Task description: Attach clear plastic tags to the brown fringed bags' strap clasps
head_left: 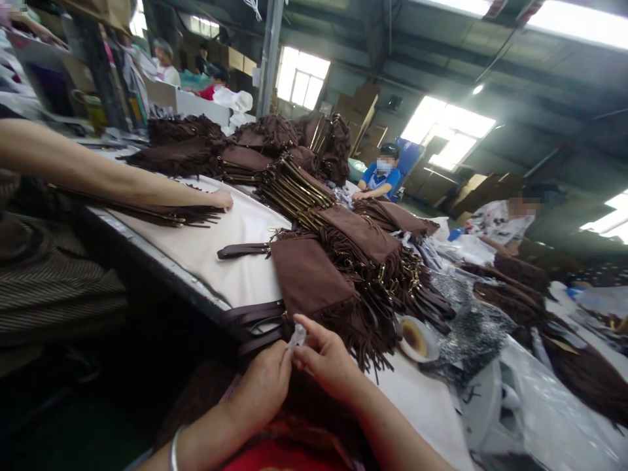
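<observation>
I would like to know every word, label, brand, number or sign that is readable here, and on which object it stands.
No text can be read with certainty.
White box-like object at lower right: a dark mark on its side, too blurred to read.
Dark brown fringed bag nearest the hands: no lettering visible.
Small translucent piece at the left hand and right hand: too small to tell.

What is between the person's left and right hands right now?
In the head view, a small, crumpled, translucent piece lies between the left hand and the right hand, at their fingertips; exactly what it is, I can't tell.
</observation>
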`<state>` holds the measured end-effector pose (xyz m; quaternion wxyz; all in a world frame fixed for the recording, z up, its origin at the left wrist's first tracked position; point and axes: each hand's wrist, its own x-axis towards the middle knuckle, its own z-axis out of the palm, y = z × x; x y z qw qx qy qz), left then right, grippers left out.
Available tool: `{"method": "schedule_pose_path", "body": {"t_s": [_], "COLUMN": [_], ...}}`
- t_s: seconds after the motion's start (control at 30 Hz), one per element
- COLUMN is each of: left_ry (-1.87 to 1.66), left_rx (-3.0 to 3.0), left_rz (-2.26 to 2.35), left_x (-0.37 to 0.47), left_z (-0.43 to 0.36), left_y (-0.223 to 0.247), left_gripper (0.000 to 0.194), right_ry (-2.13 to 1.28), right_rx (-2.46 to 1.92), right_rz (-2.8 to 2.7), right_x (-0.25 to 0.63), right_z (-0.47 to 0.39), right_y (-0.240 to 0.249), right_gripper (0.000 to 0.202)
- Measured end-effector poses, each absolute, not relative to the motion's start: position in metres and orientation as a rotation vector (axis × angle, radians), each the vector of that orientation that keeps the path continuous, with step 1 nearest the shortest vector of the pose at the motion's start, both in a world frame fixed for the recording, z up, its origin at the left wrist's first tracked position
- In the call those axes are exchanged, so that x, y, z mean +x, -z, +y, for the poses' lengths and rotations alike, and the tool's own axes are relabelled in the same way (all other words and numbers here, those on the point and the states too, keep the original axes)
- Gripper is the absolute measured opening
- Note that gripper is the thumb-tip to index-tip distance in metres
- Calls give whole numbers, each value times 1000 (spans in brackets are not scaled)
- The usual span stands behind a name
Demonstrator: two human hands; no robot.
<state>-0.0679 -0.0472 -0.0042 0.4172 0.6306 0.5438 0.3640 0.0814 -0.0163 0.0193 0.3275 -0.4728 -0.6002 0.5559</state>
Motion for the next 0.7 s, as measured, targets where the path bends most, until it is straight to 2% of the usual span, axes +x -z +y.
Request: {"method": "schedule_pose_path", "body": {"t_s": [0.23, 0.43, 0.6, 0.63, 0.7], "left_ry": [-915, -972, -1022, -1046, -1093], "left_rx": [1591, 1581, 1532, 1529, 1561], "left_rz": [1368, 1364, 1421, 1448, 1487], "left_x": [-68, -68, -67, -67, -67], "left_z": [-48, -48, -54, -56, -60], "left_y": [4, 5, 9, 12, 21], "left_gripper": [26, 26, 21, 23, 39], "right_ry": [-1367, -1025, -804, -775, -741], "right_rx": [-1290, -1486, -1654, -1678, -1703], "right_rz": [-1629, -1799, -1846, -1849, -1842], "right_x": [78, 73, 64, 62, 60], "right_z": [-14, -14, -20, -21, -23], "right_y": [-12, -14, -15, -14, -14], "right_gripper": [59, 51, 53, 53, 53]}}
